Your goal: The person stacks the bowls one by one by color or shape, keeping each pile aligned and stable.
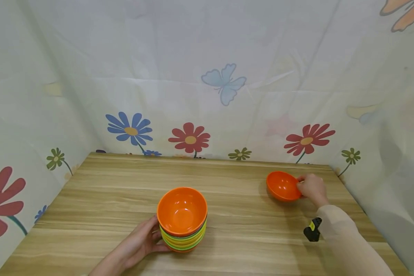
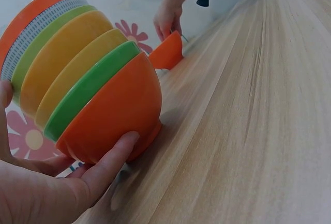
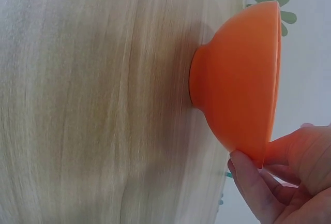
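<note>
A stack of nested bowls (image 1: 183, 218) stands on the wooden table, with orange bowls at top and bottom and green and yellow ones between. My left hand (image 1: 141, 241) holds the stack from its left side; in the left wrist view the thumb (image 2: 116, 157) lies along the bottom orange bowl (image 2: 119, 105). One grey-patterned band shows under the top rim. Far to the right, my right hand (image 1: 312, 188) pinches the rim of a single orange bowl (image 1: 283, 186), thumb outside. The right wrist view shows this bowl (image 3: 238, 74) at the table surface; whether its foot touches I cannot tell.
The wooden table (image 1: 124, 184) meets a flowered cloth backdrop (image 1: 224, 126) at its back and sides. A black device with a yellow label (image 1: 312, 229) sits at the right wrist, beside the pale sleeve (image 1: 348, 241).
</note>
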`<state>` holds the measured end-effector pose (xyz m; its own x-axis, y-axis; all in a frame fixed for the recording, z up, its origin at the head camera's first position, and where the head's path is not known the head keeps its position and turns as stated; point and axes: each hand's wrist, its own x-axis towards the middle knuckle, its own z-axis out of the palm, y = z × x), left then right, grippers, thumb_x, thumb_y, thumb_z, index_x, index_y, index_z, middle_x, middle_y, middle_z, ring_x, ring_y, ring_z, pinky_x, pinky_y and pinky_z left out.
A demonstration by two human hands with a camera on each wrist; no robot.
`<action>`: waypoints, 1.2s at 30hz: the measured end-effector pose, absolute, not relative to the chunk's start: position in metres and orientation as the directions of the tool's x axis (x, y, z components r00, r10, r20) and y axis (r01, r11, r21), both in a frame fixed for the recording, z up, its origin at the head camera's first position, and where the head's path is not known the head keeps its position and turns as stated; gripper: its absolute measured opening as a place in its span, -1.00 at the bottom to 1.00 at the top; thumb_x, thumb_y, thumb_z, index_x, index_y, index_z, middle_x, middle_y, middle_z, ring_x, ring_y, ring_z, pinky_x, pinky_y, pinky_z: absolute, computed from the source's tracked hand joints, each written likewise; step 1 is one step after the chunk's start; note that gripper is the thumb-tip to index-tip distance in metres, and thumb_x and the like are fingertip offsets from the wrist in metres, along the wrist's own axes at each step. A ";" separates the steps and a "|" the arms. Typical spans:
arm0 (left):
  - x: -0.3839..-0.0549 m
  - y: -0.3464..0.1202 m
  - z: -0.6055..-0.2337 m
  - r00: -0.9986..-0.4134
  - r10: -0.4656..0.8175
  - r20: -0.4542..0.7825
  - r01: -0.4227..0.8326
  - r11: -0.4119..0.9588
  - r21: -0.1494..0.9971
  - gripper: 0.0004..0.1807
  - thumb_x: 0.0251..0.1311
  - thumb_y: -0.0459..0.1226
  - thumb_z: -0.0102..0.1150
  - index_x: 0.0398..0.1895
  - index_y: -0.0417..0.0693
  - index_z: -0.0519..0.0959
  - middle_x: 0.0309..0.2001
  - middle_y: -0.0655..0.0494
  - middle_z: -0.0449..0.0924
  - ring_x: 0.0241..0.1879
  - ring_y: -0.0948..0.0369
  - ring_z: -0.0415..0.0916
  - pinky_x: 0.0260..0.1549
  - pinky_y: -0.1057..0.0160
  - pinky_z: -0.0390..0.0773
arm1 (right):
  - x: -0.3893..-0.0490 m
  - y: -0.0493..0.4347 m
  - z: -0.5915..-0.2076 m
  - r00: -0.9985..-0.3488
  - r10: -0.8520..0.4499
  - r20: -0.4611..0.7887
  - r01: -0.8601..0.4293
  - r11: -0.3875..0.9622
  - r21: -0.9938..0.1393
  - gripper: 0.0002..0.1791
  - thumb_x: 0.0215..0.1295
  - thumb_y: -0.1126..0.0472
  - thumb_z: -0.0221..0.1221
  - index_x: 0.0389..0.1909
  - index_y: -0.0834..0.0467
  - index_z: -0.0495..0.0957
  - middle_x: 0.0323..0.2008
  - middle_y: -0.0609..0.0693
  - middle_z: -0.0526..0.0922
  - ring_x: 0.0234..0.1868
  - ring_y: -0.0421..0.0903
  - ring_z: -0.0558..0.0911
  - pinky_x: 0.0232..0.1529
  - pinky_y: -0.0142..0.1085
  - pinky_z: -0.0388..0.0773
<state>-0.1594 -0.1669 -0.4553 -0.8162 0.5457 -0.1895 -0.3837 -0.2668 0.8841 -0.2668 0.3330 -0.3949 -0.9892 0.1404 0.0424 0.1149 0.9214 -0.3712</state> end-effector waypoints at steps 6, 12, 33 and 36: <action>-0.159 -0.167 -0.454 -0.818 0.539 -0.201 -0.392 -0.266 0.881 -0.39 0.35 0.07 -0.21 0.30 -0.13 0.21 0.11 0.09 0.45 0.05 0.12 0.43 -0.01 -0.13 0.47 | -0.269 0.332 -0.395 -0.990 0.136 0.034 0.115 0.930 -0.349 -0.65 0.07 0.32 0.02 -0.16 0.46 0.54 -0.42 0.24 0.61 -0.59 -0.08 0.52 -0.62 -0.38 0.41; -0.159 -0.166 -0.454 -0.817 0.540 -0.203 -0.395 -0.266 0.879 -0.38 0.35 0.07 -0.22 0.31 -0.13 0.20 0.11 0.08 0.44 0.06 0.12 0.43 -0.01 -0.13 0.47 | -0.269 0.328 -0.394 -0.992 0.121 0.025 0.106 0.936 -0.336 -0.64 0.09 0.33 0.01 -0.12 0.45 0.53 -0.42 0.24 0.62 -0.65 -0.15 0.50 -0.63 -0.39 0.38; -0.160 -0.167 -0.456 -0.810 0.562 -0.166 -0.380 -0.288 0.879 -0.49 0.40 0.03 -0.30 0.25 -0.03 0.29 0.10 0.13 0.46 0.06 0.13 0.42 0.00 -0.14 0.46 | -0.266 0.291 -0.376 -0.995 -0.032 0.092 -0.057 0.957 -0.286 -0.70 0.10 0.36 0.02 -0.19 0.43 0.58 -0.40 0.28 0.65 -0.70 -0.15 0.56 -0.65 -0.35 0.52; -0.160 -0.167 -0.456 -0.811 0.560 -0.169 -0.380 -0.284 0.880 -0.49 0.39 0.04 -0.29 0.26 -0.04 0.28 0.10 0.13 0.46 0.07 0.13 0.42 0.00 -0.15 0.45 | -0.265 0.284 -0.373 -0.996 -0.032 0.079 -0.054 0.956 -0.288 -0.70 0.11 0.36 0.03 -0.18 0.42 0.58 -0.39 0.28 0.64 -0.71 -0.16 0.56 -0.65 -0.35 0.53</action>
<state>-0.1601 -0.1671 -0.4560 -0.8108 0.5605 -0.1686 -0.3795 -0.2842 0.8804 -0.2652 0.2840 -0.3731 -0.9963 -0.0319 0.0795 -0.0536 0.9561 -0.2880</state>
